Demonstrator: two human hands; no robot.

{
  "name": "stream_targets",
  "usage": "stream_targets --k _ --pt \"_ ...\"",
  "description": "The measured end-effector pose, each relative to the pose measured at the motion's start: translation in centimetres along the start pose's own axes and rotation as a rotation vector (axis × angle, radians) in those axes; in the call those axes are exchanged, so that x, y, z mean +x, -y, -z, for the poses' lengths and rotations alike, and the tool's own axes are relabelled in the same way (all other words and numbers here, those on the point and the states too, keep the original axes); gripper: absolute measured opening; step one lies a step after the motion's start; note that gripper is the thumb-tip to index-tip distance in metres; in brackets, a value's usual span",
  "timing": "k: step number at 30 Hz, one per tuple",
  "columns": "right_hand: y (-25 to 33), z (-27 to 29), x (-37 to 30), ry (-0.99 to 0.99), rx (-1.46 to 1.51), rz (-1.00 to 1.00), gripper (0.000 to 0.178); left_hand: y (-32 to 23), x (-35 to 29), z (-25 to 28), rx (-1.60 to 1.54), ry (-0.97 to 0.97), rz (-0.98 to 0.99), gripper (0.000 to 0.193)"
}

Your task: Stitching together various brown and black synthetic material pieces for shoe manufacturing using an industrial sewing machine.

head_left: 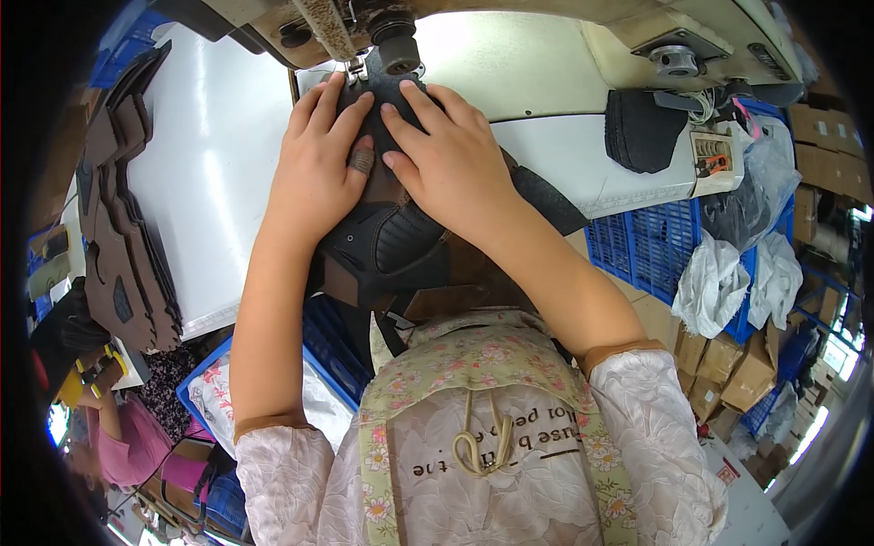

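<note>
My left hand [311, 173] lies on a black and brown shoe upper [401, 241], its fingers stretched toward the presser foot [356, 71] of a sewing machine [510, 45]. A grey-brown wrap circles the left thumb. From the other side, my right hand [455, 159] presses down on the same work with its fingers spread. Between the two hands a dark grey piece [387, 86] runs up to the presser foot. The upper's lower part hangs over the table's front edge toward my apron [482, 355]. Under my right forearm a black flap [549, 197] sticks out.
Brown cut pieces [123, 273] overlap along the left of the white table [209, 173]. Black pieces [642, 132] are stacked at right, beside a small tray [715, 162]. Blue crates [642, 246] stand right of the table; another person [137, 441] sits at lower left.
</note>
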State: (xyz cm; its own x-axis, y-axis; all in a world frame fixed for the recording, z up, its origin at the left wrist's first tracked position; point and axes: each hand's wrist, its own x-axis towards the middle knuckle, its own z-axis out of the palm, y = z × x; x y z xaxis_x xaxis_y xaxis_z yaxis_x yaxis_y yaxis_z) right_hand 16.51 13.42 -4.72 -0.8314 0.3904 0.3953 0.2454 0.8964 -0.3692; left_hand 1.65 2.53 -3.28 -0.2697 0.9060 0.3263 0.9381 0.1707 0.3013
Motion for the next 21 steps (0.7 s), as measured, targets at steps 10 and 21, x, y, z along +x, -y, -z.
stream_targets --k 10,21 --pt "0.0 0.0 -0.2 0.001 0.008 -0.005 0.044 0.1 -0.1 -0.1 -0.007 -0.010 -0.010 0.043" --pt "-0.3 2.4 -0.5 0.139 0.213 0.025 0.022 0.5 -0.2 0.2 -0.031 0.027 0.006 0.046"
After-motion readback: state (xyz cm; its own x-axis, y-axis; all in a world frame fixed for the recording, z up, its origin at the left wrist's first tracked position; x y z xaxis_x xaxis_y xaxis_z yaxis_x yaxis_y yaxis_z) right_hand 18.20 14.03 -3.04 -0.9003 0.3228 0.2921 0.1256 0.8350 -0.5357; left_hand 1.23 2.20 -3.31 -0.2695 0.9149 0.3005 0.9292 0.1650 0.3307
